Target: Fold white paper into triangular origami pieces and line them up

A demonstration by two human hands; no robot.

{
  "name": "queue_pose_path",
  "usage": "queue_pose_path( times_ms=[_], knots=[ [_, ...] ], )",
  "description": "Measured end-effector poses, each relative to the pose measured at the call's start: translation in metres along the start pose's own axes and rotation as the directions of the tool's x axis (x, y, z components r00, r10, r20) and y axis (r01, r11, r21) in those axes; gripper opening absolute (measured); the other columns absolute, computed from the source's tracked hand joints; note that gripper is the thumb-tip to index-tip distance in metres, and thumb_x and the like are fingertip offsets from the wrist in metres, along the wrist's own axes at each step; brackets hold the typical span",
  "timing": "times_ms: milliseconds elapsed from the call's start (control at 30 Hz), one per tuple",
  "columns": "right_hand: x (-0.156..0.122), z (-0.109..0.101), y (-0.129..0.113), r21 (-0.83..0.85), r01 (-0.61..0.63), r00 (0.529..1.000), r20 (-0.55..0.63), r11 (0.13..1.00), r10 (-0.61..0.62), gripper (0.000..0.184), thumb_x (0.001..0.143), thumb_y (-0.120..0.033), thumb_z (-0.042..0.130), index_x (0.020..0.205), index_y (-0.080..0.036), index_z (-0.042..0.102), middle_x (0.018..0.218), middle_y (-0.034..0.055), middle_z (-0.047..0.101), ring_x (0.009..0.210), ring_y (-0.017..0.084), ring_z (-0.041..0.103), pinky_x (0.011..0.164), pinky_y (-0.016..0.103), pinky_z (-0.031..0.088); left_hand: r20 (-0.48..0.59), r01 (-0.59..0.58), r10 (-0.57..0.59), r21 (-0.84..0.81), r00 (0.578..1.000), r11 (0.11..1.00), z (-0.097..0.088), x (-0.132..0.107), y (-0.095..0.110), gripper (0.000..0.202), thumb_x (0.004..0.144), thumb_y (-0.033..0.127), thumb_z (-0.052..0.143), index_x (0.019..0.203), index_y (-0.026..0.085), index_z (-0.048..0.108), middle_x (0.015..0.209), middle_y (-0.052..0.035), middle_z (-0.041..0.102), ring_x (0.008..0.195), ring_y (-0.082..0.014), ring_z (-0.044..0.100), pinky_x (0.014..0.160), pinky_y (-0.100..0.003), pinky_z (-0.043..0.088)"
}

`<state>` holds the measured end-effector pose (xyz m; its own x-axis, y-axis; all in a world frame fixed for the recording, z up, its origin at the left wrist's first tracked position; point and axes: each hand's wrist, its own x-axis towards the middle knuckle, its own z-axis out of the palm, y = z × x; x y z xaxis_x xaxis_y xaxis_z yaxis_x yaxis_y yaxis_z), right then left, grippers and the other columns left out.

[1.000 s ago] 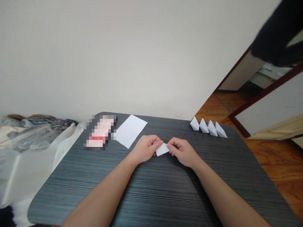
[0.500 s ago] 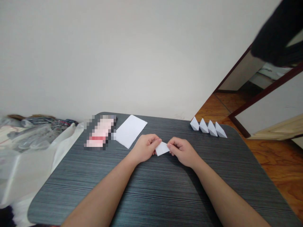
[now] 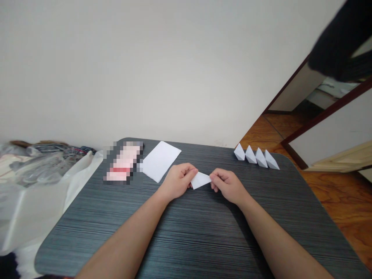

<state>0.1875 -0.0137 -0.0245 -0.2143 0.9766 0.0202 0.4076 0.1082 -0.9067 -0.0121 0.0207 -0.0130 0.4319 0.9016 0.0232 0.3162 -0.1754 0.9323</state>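
A small folded white paper piece (image 3: 200, 180) is held between both hands just above the dark striped table (image 3: 186, 232). My left hand (image 3: 178, 181) pinches its left end with fingers curled. My right hand (image 3: 226, 185) pinches its right tip between thumb and fingers. The paper has a pointed, triangular right end.
A flat white paper sheet (image 3: 160, 160) lies behind my left hand. Several folded white paper triangles (image 3: 256, 157) stand in a row at the table's far right corner. A blurred pink object (image 3: 123, 162) lies at the far left. Plastic bags (image 3: 35, 186) lie left of the table; wooden floor is at the right.
My right hand has shifted slightly right, so more of the folded paper shows between the hands, and its right end now looks pointed.
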Motion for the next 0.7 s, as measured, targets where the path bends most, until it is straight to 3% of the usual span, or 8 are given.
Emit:
queue_pose_path(
  times_ms=[367,700],
  knots=[
    [-0.0004,-0.0032,-0.0049,-0.01,-0.042,0.999,-0.01,0.999,0.042,0.031,0.089,-0.032,0.046,0.062,-0.018,0.051,0.05,-0.003,0.054,0.044,0.01,0.051,0.05,0.022,0.04,0.021,0.031,-0.028,-0.162,0.999,0.986,0.0008,0.0016,-0.0009,0.027,0.084,0.038,0.048,0.078,0.014,0.058,0.058,0.0008,0.055,0.05,-0.0099,0.051,0.048,-0.02,0.041],
    [-0.0008,-0.0009,-0.0043,-0.01,-0.016,1.0,0.007,1.0,0.016,0.031,0.09,-0.031,0.046,0.062,-0.018,0.051,0.052,-0.0028,0.054,0.046,0.01,0.052,0.051,0.022,0.041,0.049,0.017,-0.019,0.033,0.999,0.999,-0.0001,-0.0007,0.0022,0.031,0.085,0.038,0.046,0.074,0.015,0.064,0.06,-0.0007,0.059,0.054,-0.0112,0.053,0.051,-0.021,0.04]
  ],
)
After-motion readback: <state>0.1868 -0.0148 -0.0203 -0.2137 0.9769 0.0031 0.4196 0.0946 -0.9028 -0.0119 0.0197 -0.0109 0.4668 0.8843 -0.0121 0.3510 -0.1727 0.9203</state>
